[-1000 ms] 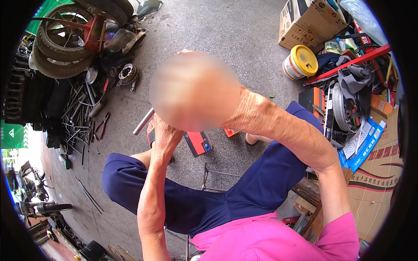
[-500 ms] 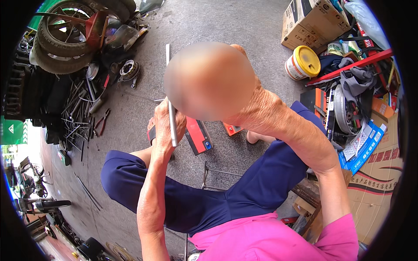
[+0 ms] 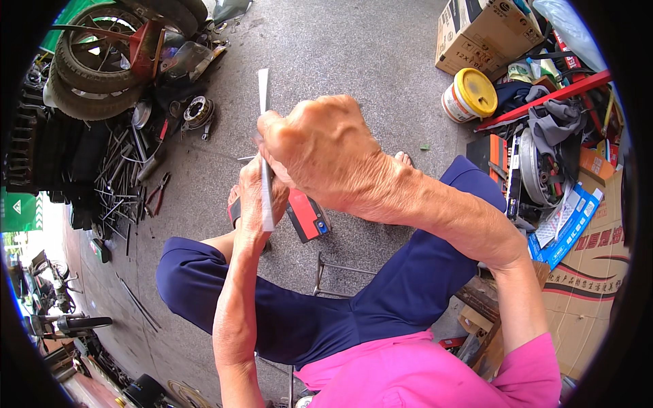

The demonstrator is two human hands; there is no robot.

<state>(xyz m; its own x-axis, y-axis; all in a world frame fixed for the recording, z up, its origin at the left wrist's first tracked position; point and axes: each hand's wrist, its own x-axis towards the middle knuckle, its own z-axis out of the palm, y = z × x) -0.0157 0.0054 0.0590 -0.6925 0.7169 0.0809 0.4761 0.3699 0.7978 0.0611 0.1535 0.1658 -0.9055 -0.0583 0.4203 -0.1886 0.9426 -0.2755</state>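
My right hand (image 3: 323, 146) is closed, with its thumb and fingers gripping a long, flat, pale grey strip (image 3: 264, 92) at about mid-length. The strip stands nearly in line with my left forearm, and its near end (image 3: 267, 216) crosses over my left wrist. Just beneath it, my left hand (image 3: 251, 190) is curled closed; its fingertips are mostly hidden behind the strip and my right hand. From beside its knuckles a thin metal piece (image 3: 246, 158) pokes out to the left. Below both hands a red and black box (image 3: 307, 216) lies on the floor.
Tyred wheels (image 3: 98, 61), a heap of metal tools (image 3: 126, 163) and red-handled pliers (image 3: 158, 194) lie on the left. To the right are a yellow-lidded bucket (image 3: 469, 95), cardboard boxes (image 3: 486, 34) and piled clutter. A metal frame (image 3: 320, 272) stands between my legs.
My right hand and forearm have shifted nearer and leftward, now covering the second, orange-red box on the floor. My left hand stays almost in place.
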